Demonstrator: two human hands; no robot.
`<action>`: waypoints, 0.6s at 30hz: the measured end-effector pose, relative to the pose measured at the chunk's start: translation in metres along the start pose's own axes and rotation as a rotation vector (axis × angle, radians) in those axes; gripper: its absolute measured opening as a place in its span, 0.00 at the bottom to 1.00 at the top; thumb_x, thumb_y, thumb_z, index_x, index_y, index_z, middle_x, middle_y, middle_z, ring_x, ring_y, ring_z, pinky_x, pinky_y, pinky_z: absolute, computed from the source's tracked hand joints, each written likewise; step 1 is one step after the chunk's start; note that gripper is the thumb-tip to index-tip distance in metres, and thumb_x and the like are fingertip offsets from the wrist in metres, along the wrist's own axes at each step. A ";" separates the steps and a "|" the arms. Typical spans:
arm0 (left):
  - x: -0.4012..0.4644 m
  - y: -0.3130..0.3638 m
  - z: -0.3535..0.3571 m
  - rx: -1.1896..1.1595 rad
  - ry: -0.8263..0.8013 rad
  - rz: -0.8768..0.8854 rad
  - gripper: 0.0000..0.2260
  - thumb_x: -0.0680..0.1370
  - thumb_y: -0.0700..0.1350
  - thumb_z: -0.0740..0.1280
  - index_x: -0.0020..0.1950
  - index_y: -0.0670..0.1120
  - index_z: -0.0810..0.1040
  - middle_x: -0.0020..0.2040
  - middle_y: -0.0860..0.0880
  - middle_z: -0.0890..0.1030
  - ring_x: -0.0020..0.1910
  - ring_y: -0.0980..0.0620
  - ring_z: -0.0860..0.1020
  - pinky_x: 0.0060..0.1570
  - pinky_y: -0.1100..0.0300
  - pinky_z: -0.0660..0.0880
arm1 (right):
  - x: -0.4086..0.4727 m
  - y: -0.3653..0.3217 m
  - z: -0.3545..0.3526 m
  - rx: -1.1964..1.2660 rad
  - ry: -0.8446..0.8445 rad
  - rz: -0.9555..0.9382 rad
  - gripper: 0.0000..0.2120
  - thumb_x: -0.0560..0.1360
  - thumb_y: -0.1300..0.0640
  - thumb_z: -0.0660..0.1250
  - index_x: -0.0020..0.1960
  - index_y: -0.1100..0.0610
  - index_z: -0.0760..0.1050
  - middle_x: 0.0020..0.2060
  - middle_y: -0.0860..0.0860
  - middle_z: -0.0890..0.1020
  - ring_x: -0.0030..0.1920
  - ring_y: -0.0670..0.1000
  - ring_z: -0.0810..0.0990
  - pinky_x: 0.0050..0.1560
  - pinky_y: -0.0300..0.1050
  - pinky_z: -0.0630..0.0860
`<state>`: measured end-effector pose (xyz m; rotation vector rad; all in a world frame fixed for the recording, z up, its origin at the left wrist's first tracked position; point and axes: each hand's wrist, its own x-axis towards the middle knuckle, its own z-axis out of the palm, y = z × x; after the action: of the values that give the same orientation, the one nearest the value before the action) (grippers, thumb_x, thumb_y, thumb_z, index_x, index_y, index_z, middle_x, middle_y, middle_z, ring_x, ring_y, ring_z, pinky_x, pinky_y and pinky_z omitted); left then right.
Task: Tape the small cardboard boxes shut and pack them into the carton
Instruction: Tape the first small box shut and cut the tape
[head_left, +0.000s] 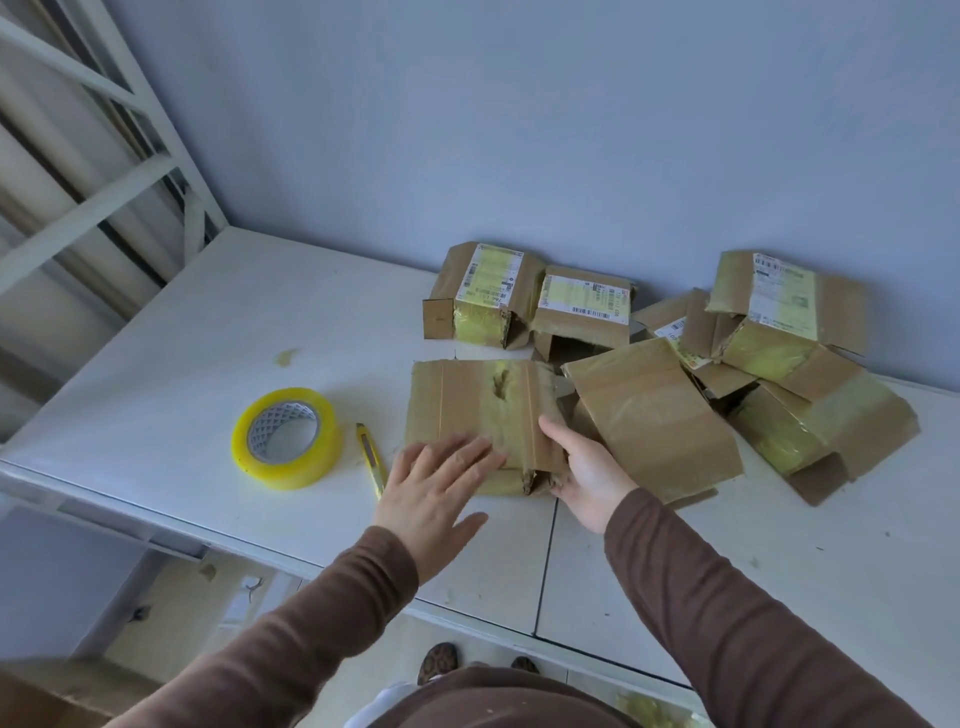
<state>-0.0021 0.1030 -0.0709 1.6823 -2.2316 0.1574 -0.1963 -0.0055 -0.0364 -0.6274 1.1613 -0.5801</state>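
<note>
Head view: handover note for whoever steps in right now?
Left hand: flat, fingers straight, pressing the near box.
Right hand: gripping that box's right end.
Tape roll and yellow knife lie left of it on the table.
Other boxes piled behind and right, several flaps open.
Carton at bottom left, barely visible.
Left: tape, pack.

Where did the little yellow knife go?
In the head view, the yellow utility knife lies on the white table, between the roll of tape on its left and the left hand on its right.
</note>
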 end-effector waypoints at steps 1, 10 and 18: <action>0.000 -0.002 -0.003 -0.092 0.022 -0.022 0.30 0.75 0.56 0.71 0.76 0.53 0.70 0.77 0.53 0.70 0.71 0.47 0.71 0.64 0.47 0.69 | 0.003 0.001 -0.003 -0.022 0.025 -0.011 0.18 0.81 0.49 0.68 0.68 0.55 0.77 0.58 0.51 0.86 0.62 0.53 0.82 0.70 0.55 0.73; 0.042 -0.024 -0.007 -1.331 0.025 -1.048 0.29 0.82 0.44 0.68 0.80 0.50 0.59 0.71 0.45 0.73 0.61 0.50 0.78 0.51 0.61 0.79 | 0.007 0.015 0.003 -0.147 0.140 -0.213 0.24 0.83 0.50 0.65 0.78 0.45 0.66 0.66 0.44 0.78 0.64 0.43 0.77 0.74 0.54 0.69; 0.039 -0.001 0.003 -1.388 -0.019 -1.066 0.28 0.84 0.56 0.59 0.83 0.55 0.55 0.79 0.48 0.65 0.76 0.47 0.65 0.71 0.53 0.67 | 0.006 0.036 0.021 0.237 0.079 -0.147 0.18 0.85 0.50 0.59 0.74 0.47 0.72 0.65 0.51 0.82 0.64 0.50 0.81 0.60 0.49 0.78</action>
<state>-0.0114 0.0665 -0.0610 1.5638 -0.6357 -1.2810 -0.1711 0.0179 -0.0602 -0.4920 1.1050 -0.8611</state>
